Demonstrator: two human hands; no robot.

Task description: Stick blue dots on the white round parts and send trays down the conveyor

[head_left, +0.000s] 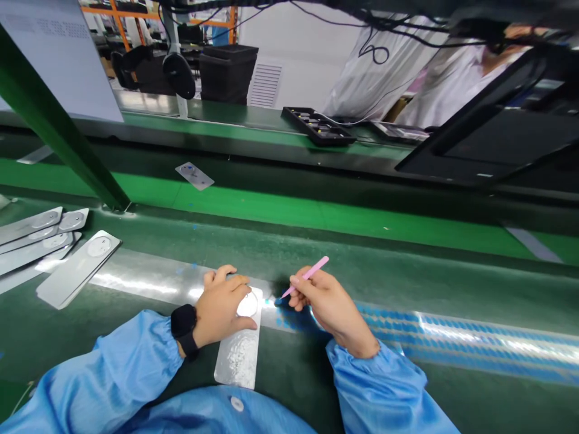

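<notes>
My left hand (222,307), with a black band at its wrist, is closed around the upper part of a pale phone back panel (237,358). The thumb lies across the panel's face, and the fingers cover part of its round camera area (248,304). Pink tweezers (312,271) are pinched in my right hand (323,301), tip down and to the left. Their tip is just right of the panel, beside a small blue piece (278,301). Under and right of my right hand runs a clear strip with rows of small blue stickers (452,337).
More phone back panels (79,271) lie overlapping at the left. Beyond the bench edge, one panel (194,176) rests on a green conveyor (271,208). A green post (67,132) slants at left. A black tray (319,126) and a dark screen (497,138) stand farther back.
</notes>
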